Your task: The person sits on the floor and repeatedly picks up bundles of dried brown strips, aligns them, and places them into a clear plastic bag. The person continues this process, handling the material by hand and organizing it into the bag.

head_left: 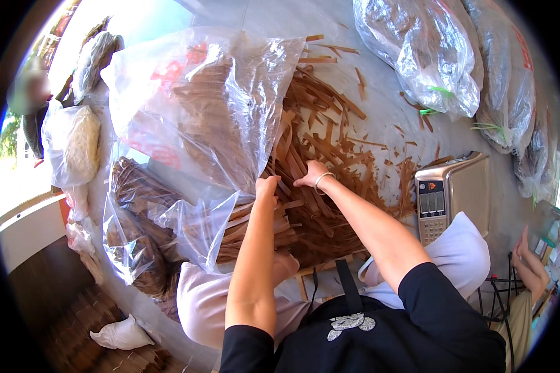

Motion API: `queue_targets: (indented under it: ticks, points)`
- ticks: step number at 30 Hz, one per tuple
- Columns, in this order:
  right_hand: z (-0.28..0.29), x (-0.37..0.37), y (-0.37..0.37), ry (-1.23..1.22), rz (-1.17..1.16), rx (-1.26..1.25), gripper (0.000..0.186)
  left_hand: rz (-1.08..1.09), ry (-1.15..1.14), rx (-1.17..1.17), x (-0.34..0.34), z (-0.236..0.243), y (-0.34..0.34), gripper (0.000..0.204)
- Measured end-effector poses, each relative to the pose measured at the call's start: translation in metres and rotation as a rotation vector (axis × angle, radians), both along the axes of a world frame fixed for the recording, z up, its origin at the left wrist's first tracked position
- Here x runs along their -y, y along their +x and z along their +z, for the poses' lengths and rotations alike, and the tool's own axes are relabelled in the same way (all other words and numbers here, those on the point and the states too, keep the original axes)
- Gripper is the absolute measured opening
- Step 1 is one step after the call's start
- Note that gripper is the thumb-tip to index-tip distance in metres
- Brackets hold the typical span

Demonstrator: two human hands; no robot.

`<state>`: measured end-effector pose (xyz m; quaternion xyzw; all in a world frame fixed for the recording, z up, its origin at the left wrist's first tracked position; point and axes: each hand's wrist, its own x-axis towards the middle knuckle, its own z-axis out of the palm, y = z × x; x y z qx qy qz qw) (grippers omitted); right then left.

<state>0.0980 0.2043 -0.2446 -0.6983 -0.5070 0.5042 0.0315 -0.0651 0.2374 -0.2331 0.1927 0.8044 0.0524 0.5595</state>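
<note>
A large clear plastic bag (143, 93) with red printing lies in front of me, its mouth facing right and full of long, flat brown strips. My left hand (267, 186) is closed on the bag's edge at the mouth. Just to its right, my right hand (314, 174), with a bangle on the wrist, is closed around some of the brown strips (286, 152) at the opening. Its fingertips are partly hidden among them. More loose strips (323, 217) are heaped below my hands, between my knees.
Right of the heap stands a metallic scale (466, 186) with a keypad. Tied clear bags (417, 56) lie at the far right, more filled bags (137, 236) at the left. Broken strips (354, 155) litter the floor. Another person's legs (532, 267) show at the right edge.
</note>
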Motion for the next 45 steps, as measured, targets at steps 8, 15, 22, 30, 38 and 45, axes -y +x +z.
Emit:
queue_targets:
  ticks: [8,15,22,30,38,45]
  points:
    - [-0.010,0.013,-0.013,-0.041,-0.119,-0.133,0.088,0.187,0.006,0.094,0.011,0.018,0.031,0.055]
    - [0.027,-0.026,0.051,-0.160,-0.027,-0.185,0.058,0.144,0.045,0.248,0.007,0.011,0.038,0.038]
    - [0.073,-0.016,0.119,-0.202,0.001,-0.318,0.063,0.183,0.012,0.323,0.035,0.018,0.066,0.065]
    - [0.091,0.025,0.098,-0.346,-0.273,-0.643,0.052,0.393,0.162,0.769,0.061,-0.002,0.048,0.091]
    - [0.149,0.065,0.101,-0.338,-0.107,-0.423,0.069,0.341,0.185,0.779,0.094,0.066,0.063,0.054]
    - [0.219,0.127,0.114,0.149,-0.058,-0.399,0.067,0.289,0.223,1.127,0.131,0.123,0.083,0.042]
